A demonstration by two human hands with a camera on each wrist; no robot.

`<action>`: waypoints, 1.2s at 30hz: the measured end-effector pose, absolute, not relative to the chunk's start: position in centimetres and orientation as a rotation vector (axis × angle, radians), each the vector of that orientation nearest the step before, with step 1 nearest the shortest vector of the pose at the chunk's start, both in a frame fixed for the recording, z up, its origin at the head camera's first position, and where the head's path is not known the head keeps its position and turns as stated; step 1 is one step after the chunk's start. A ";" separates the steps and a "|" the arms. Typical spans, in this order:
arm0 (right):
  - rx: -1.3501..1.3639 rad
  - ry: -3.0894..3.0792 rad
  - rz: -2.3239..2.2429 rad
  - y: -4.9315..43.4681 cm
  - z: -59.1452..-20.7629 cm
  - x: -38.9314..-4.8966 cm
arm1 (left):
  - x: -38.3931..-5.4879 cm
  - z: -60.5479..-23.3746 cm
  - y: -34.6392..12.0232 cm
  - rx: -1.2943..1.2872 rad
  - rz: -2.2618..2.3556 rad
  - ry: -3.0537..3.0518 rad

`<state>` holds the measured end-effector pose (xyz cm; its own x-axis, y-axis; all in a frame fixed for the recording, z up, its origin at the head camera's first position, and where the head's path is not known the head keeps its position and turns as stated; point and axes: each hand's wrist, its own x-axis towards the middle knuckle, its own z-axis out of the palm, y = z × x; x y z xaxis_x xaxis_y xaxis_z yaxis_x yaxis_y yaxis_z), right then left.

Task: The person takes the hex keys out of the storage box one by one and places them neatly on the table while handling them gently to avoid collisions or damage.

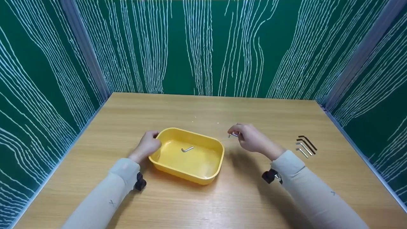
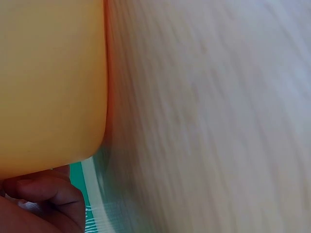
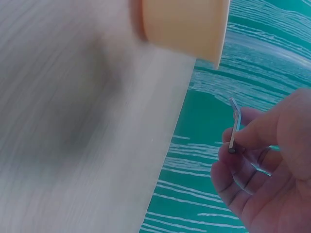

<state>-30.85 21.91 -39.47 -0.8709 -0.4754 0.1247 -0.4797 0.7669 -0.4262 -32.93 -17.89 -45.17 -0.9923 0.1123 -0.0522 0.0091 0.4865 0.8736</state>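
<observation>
In the head view, my left hand (image 1: 147, 147) grips the left end of a yellow plastic bin (image 1: 201, 163), thumb over the rim. The left wrist view has curled fingers (image 2: 60, 191) against the end of the bin's wall. A silver hex key (image 1: 189, 149) lies on the bin's floor. My right hand (image 1: 251, 138) is raised just beyond the bin's right rim, its shadow falling on the table. Between thumb and fingertips it pinches another silver hex key (image 3: 235, 127), whose bent end points away from the hand in the right wrist view.
Farther right, several hex keys lie side by side on the wooden table (image 1: 152, 108): dark ones (image 1: 309, 143) and silver ones (image 1: 302, 152). Tiny white specks dot the table behind the bin. Green panels (image 1: 178, 47) with white lines enclose the back and sides.
</observation>
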 end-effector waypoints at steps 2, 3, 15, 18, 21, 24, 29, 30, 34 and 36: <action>0.793 -2.935 0.708 22.4 -39.5 -30.9 | -32.9 -45.2 -17.9 0.112 1.537 2.623; 0.792 -2.930 0.704 22.6 -39.5 -31.0 | -32.9 -45.2 -17.9 0.116 1.536 2.626; 0.713 -2.937 0.731 25.3 -39.7 -30.9 | -33.0 -45.2 -17.9 0.131 1.502 2.661; 0.684 -2.949 0.736 25.9 -39.8 -30.8 | -33.0 -45.2 -17.9 0.129 1.498 2.660; 0.682 -2.940 0.741 26.6 -39.9 -30.8 | -33.0 -45.2 -17.9 0.125 1.493 2.661; 0.680 -2.933 0.753 27.3 -39.9 -30.7 | -33.0 -45.1 -17.9 0.126 1.492 2.661; 0.615 -2.968 0.784 28.6 -40.0 -30.4 | -33.0 -45.0 -17.8 0.129 1.488 2.647; 0.607 -2.970 0.783 28.8 -40.0 -30.3 | -33.0 -45.0 -17.8 0.129 1.488 2.647; 0.594 -2.963 0.770 29.7 -40.0 -30.1 | -32.9 -45.0 -17.7 0.134 1.501 2.648; 0.585 -2.961 0.759 30.1 -40.1 -30.0 | -32.8 -45.0 -17.7 0.133 1.507 2.653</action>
<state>-29.98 30.07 -40.06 -0.9290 -0.3501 0.1201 -0.3647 0.8106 -0.4582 -32.83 -17.65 -44.95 -0.9923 0.1190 -0.0334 0.0322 0.5101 0.8595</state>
